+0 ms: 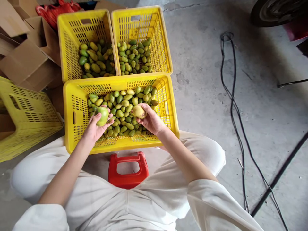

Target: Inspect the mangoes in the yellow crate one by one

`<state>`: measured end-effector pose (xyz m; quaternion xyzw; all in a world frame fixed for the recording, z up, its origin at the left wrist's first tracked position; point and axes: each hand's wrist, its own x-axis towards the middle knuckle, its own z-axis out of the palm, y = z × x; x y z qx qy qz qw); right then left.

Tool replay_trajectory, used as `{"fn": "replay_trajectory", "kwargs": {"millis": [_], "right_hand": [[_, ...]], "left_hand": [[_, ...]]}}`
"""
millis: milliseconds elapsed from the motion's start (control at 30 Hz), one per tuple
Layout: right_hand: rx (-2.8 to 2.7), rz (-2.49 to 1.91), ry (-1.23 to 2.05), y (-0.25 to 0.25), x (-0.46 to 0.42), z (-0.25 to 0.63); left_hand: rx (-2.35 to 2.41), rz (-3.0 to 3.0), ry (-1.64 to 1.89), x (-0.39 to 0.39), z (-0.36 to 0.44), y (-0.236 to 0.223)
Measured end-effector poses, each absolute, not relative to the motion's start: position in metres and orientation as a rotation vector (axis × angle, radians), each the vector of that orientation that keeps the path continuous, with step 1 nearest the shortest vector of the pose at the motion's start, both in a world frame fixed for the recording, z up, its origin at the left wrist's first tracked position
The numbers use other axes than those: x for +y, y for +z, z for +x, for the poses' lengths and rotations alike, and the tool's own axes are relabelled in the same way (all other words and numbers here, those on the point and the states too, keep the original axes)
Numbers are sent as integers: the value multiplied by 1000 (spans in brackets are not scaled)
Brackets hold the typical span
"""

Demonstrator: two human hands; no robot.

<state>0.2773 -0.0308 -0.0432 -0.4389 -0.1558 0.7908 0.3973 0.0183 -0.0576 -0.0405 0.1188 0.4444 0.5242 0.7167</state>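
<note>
A yellow plastic crate (pixel 72 96) stands right in front of my knees, holding many small green and yellowish mangoes (pixel 125 102). My left hand (pixel 95 126) is closed round a green mango (pixel 103 115) above the crate's left side. My right hand (pixel 150 120) grips a yellower mango (pixel 139 111) above the crate's middle. Both fruits are lifted slightly off the pile.
Two more yellow crates, far left crate (pixel 67 41) and far right crate (pixel 166 45), each hold green mangoes. Another yellow crate (pixel 24 118) lies on its side at left, by cardboard boxes (pixel 24 61). A red stool (pixel 127 168) is under me. Black cables (pixel 232 106) run across the concrete floor at right.
</note>
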Motion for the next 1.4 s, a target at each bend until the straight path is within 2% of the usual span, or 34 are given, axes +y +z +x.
{"fn": "replay_trajectory", "kwargs": {"millis": [200, 400, 700, 967, 1167, 1400], "right_hand": [[-332, -1095, 2002, -40, -30, 279], [-149, -1108, 2068, -41, -27, 283], [-107, -1275, 1936, -49, -30, 279], [-5, -1385, 2185, -49, -30, 281], [-120, -1372, 2031, -48, -30, 280], [-225, -1391, 2046, -44, -32, 276]], "left_hand": [[995, 189, 1030, -55, 25, -25], [995, 88, 1132, -52, 27, -17], [1115, 277, 1160, -59, 24, -36], [1002, 286, 1131, -59, 24, -32], [1018, 233, 1099, -56, 22, -25], [996, 163, 1084, -54, 21, -22]]}}
